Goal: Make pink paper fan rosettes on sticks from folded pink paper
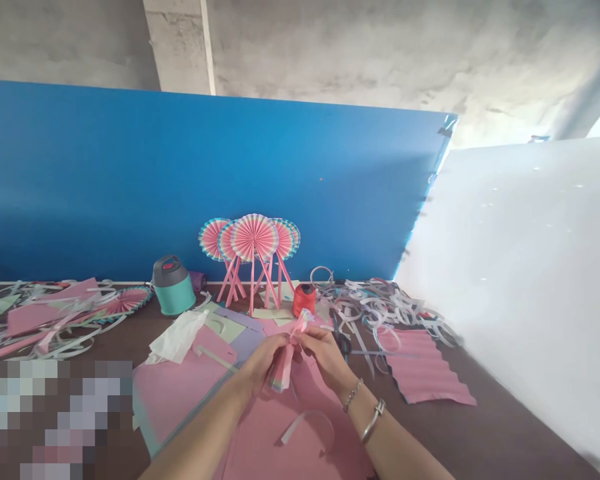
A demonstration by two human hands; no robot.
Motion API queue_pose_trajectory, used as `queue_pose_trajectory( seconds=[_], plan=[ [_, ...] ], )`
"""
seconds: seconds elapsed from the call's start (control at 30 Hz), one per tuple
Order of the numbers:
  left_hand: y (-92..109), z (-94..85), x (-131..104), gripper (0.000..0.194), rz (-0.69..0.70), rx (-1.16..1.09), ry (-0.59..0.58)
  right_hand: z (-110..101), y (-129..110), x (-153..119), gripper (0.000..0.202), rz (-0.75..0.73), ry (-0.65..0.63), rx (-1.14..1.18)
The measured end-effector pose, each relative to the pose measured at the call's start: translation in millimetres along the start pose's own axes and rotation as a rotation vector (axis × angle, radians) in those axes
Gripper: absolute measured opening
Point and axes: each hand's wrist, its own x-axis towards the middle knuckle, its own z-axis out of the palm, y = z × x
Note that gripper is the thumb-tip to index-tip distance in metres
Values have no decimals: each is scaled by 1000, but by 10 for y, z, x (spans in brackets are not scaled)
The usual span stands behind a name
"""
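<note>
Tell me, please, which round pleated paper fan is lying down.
The pleated fan left of the teal-and-grey container; the other pleated fans stand upright on pink sticks before the blue panel.

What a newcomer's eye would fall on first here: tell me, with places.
A first glance likely goes to the round pink pleated fans on sticks, in front of the blue panel. Then come the red spool, nearer and to their right, and the left hand and right hand, holding folded pink paper at lower centre.
</note>
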Motion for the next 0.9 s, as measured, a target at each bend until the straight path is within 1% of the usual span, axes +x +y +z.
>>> queue_pose_trajectory(
  seconds=[0.17,0.27,0.37,0.43,0.57,0.8,0.9],
  plan=[
    [2,-3,5,22,90,64,-27,28,-50,-15,23,-24,42,5],
    [28,-4,-12,19,51,35,-42,29,-57,-18,23,-27,32,15],
    [28,-9,-25,24,-13,-48,-77,20,-41,-17,23,-8,5,35],
    [3,-16,-16,26,1,-66,-89,15,-31,-14,25,-2,8,49],
    [-44,-17,20,21,50,-94,-95,28,-36,-15,23,-6,-4,33],
    [-35,1,21,20,25,-80,-40,83,-80,-38,21,-39,-6,35],
    [-47,11,22,16,10,-103,-37,80,-74,-38,21,-33,1,45]
  ],
)
